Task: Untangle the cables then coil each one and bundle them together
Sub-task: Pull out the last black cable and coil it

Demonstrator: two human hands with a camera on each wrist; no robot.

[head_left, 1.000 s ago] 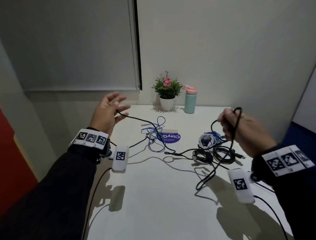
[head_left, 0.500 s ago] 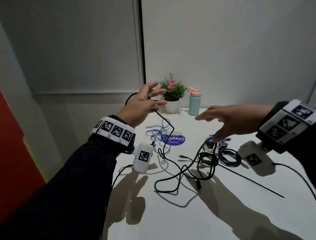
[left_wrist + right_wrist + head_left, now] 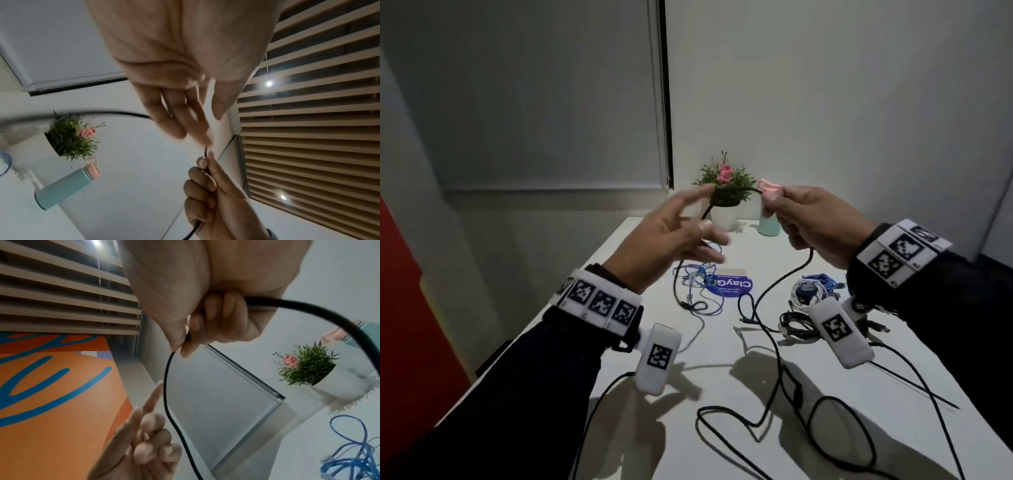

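Note:
A long black cable (image 3: pixel 774 291) arcs between my two raised hands and hangs down to loose loops on the white table (image 3: pixel 654 428). My right hand (image 3: pixel 815 222) grips it in a fist, thumb and forefinger pinching it, as the right wrist view shows (image 3: pixel 205 318). My left hand (image 3: pixel 681 233) is close beside it with the index finger straight up. The cable (image 3: pixel 123 113) runs across those loose fingers (image 3: pixel 180 113) without a clear grip. A tangled blue cable (image 3: pixel 698 284) lies on the table beneath the left hand.
A potted plant (image 3: pixel 726 192) and a mint bottle (image 3: pixel 770 226) stand at the table's far edge, behind my hands. A coiled white and blue bundle (image 3: pixel 811 291) and black coils (image 3: pixel 798 325) lie at the right. A blue sticker (image 3: pixel 729 286) is mid-table.
The right hand, open over the coils half a second ago, has risen and closed on the black cable beside the left hand. The cable's slack has lifted off the table.

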